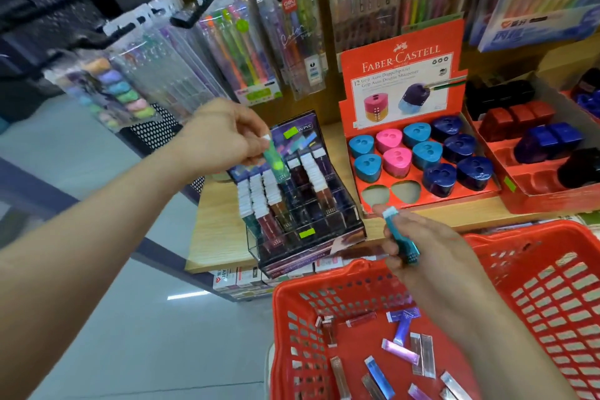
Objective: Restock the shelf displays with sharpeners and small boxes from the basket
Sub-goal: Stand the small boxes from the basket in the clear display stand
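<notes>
My left hand [220,136] pinches a slim green box [276,161] above the clear tiered display rack [324,237] on the shelf, which holds rows of similar small boxes. My right hand [431,256] grips a slim teal box [401,239] just over the rim of the red basket [535,286]. Several small boxes in purple, blue, silver and dark red [399,351] lie loose on the basket floor. The red Faber-Castell sharpener tray [422,153] holds blue, pink and navy sharpeners, with two front-left slots vacant.
Another red tray [539,153] of red, blue and black sharpeners stands at the right. Pen packs [240,52] hang on black hooks behind and to the left. The wooden shelf edge [220,237] ends at the left, with grey floor below.
</notes>
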`<state>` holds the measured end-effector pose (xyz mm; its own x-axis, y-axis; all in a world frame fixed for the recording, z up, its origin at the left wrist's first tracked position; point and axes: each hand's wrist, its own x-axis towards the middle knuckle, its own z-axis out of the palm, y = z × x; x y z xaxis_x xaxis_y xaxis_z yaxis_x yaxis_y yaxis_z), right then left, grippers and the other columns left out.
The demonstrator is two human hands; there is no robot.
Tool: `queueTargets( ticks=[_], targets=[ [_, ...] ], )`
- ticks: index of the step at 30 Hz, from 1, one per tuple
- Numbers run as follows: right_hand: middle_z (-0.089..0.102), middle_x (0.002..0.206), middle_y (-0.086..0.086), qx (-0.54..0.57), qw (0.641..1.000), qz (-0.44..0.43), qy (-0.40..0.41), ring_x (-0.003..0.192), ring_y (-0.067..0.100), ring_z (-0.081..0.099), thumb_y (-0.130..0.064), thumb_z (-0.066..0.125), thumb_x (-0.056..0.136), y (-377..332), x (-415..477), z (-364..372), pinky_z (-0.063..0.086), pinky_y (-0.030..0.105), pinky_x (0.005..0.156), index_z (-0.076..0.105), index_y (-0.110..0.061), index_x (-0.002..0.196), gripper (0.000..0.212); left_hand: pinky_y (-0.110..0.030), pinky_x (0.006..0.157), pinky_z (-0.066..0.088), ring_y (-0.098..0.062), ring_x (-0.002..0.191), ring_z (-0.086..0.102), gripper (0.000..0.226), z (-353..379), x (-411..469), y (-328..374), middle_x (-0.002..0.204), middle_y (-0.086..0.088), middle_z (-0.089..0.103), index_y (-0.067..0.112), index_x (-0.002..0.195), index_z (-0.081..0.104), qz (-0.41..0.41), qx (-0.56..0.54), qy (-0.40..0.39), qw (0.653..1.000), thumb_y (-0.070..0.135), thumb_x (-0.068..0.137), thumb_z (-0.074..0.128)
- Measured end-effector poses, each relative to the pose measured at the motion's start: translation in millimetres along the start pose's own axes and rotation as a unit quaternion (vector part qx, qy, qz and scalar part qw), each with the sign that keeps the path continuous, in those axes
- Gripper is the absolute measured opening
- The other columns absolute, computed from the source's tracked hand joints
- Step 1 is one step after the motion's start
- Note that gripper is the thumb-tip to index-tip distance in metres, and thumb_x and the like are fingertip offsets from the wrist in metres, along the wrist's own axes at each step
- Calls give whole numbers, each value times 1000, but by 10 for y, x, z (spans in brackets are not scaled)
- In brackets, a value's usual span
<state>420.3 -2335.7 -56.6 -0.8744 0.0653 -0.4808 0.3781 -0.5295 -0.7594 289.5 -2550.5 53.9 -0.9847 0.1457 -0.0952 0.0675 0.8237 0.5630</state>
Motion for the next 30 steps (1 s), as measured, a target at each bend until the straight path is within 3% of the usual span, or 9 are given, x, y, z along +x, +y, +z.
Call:
queueTargets(
  ticks=[2, 8, 13, 15, 18, 21, 25, 27, 30],
  targets=[
    [56, 68, 3, -38, 999, -18, -17, 60, 10, 51, -11, 52, 98, 44, -15, 5, 42, 23, 59, 69, -3, 90, 20, -33, 66, 61, -16, 60, 70, 4, -12, -31, -85, 65, -8, 71, 8, 83, 68, 19, 66, -15, 998, 5, 84, 69],
    [71, 74, 1, -92, 994, -35, -45, 63, 9, 59, -9, 56, 94, 190, -75, 75, 46, 16, 53, 76, -16, 84, 24, -24, 55, 56, -15, 59, 70, 3, -181, -220, -345, 64, -7, 71, 5, 81, 67, -14, 83, -122, 989, 2, 83, 67],
    [70, 76, 3, -55, 997, -15, -52, 70, 13, 62, 6, 56, 90, 271, -110, 162, 55, 17, 63, 72, -10, 97, 24, -12, 62, 52, -1, 58, 66, 7, -49, -329, -594, 60, 7, 70, 18, 78, 67, 49, 170, -86, 980, 13, 82, 70],
    [71, 79, 7, -39, 998, -15, -46, 72, 15, 66, 7, 58, 88, 291, -131, 185, 57, 19, 65, 70, -6, 99, 22, -15, 67, 52, 3, 61, 65, 7, -33, -352, -661, 60, 10, 69, 19, 78, 66, 79, 205, -69, 973, 17, 81, 72],
    [70, 85, 13, -33, 998, -11, -44, 70, 16, 69, 5, 62, 85, 321, -163, 208, 57, 20, 61, 68, -2, 103, 21, -28, 74, 54, -1, 69, 64, 5, -27, -395, -709, 66, 12, 68, 19, 82, 67, 100, 238, -52, 965, 21, 81, 72],
    [71, 87, 15, -36, 998, -11, -43, 68, 15, 69, 2, 64, 84, 326, -203, 250, 55, 19, 57, 68, -1, 103, 20, -30, 75, 54, -2, 72, 64, 6, 19, -438, -711, 70, 13, 67, 21, 84, 66, 105, 245, -56, 962, 24, 82, 71],
    [63, 64, 4, -86, 995, -29, -30, 52, 11, 56, -11, 69, 83, 354, -227, 293, 44, 19, 44, 71, -9, 92, 9, -29, 78, 51, -12, 81, 65, 13, 154, -478, -742, 85, 7, 71, 18, 96, 66, 122, 292, -74, 946, 29, 88, 66],
    [58, 62, 3, -97, 994, -37, -32, 52, 11, 49, -14, 68, 85, 373, -232, 294, 41, 19, 47, 73, -12, 89, 7, -30, 77, 51, -17, 85, 63, 16, 221, -479, -773, 89, 5, 71, 19, 98, 63, 140, 338, -60, 929, 34, 90, 62],
    [68, 80, 12, -54, 996, -31, -58, 64, 13, 60, 0, 57, 92, 379, -238, 288, 53, 19, 60, 72, -6, 100, 18, -33, 70, 50, -22, 80, 59, 19, 290, -478, -790, 84, 2, 67, 22, 85, 50, 138, 383, -37, 913, 37, 90, 59]
  ],
)
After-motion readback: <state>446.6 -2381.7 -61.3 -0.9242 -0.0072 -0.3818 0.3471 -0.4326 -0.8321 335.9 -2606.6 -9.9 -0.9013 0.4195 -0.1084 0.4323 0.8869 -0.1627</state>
